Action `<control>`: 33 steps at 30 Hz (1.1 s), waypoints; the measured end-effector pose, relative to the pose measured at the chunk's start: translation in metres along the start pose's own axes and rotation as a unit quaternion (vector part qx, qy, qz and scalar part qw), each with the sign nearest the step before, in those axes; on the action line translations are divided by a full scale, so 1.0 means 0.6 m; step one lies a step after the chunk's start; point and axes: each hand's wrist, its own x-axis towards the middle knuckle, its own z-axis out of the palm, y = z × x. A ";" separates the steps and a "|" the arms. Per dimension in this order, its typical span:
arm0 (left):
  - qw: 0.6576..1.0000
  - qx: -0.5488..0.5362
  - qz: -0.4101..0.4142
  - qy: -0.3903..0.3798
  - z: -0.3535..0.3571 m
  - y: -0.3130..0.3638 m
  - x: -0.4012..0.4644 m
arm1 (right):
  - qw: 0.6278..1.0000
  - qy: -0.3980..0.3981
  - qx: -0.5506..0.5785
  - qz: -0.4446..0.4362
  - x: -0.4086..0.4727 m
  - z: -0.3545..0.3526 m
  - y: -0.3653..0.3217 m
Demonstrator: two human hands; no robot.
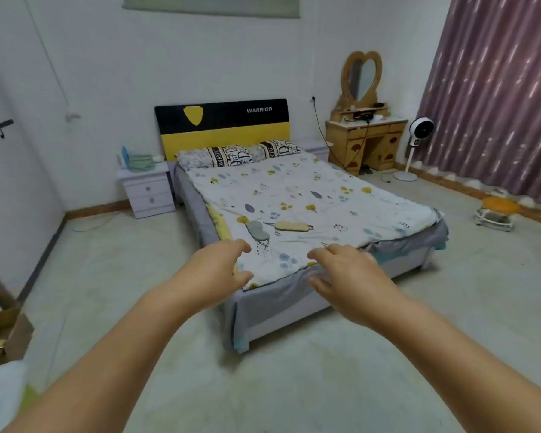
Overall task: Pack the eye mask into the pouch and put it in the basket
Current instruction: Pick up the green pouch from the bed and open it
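So both arms are stretched out in front, palms down, over the floor just short of the foot of the bed [294,301]. Left hand [214,270] has its fingers spread and loosely curled, grip empty, and the right hand [350,276] is the same deal, open with nothing in it. Neither one is touching the bedding as far as I can see. A bit past the fingertips, on the leaf-print quilt [310,189], lies the grey eye mask [256,230], flat and angled, and just beside it to the right is a tan oblong thing that looks like the pouch [292,225] (they're close but apart). Further up are two pillows [231,156] against the black and yellow headboard [222,126]. Left of the bed stands a pale nightstand [147,190] with a greenish basket [141,161] on top. Off to the right at the far wall there's a wooden vanity desk [366,135] with a heart-shaped mirror [364,75], a white standing fan [419,129] and a purple curtain [500,89].
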 end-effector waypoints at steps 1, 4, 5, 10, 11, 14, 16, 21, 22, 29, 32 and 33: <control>1.000 0.001 -0.005 -0.009 0.006 0.003 0.012 | 1.000 -0.007 0.000 0.002 0.008 0.004 0.007; 1.000 -0.001 -0.007 -0.015 0.031 0.007 0.060 | 1.000 -0.017 0.000 0.006 0.042 0.022 0.043; 1.000 -0.002 -0.007 -0.021 0.040 0.011 0.080 | 1.000 -0.023 -0.001 0.007 0.057 0.028 0.058; 0.999 -0.011 -0.004 -0.041 0.085 0.031 0.188 | 0.999 -0.047 -0.010 0.020 0.131 0.051 0.140; 0.999 -0.014 -0.003 -0.045 0.096 0.035 0.208 | 0.998 -0.051 -0.011 0.020 0.146 0.058 0.156; 0.997 -0.025 -0.013 -0.066 0.128 0.042 0.258 | 0.997 -0.076 -0.013 0.016 0.191 0.074 0.194; 0.996 -0.027 -0.021 -0.082 0.145 0.041 0.288 | 0.996 -0.090 -0.011 0.018 0.220 0.084 0.213; 0.994 -0.020 -0.024 -0.105 0.171 0.019 0.370 | 0.993 -0.117 -0.006 0.015 0.297 0.105 0.243; 0.994 -0.020 -0.025 -0.109 0.174 0.012 0.391 | 0.992 -0.125 -0.010 0.017 0.319 0.109 0.248; 0.992 -0.021 -0.011 -0.126 0.183 -0.067 0.560 | 0.989 -0.140 -0.020 0.031 0.490 0.133 0.266; 0.989 -0.021 -0.003 -0.145 0.181 -0.100 0.630 | 0.988 -0.143 -0.017 0.049 0.565 0.140 0.270; 0.988 -0.020 0.001 -0.151 0.181 -0.110 0.654 | 0.988 -0.142 -0.016 0.055 0.588 0.142 0.273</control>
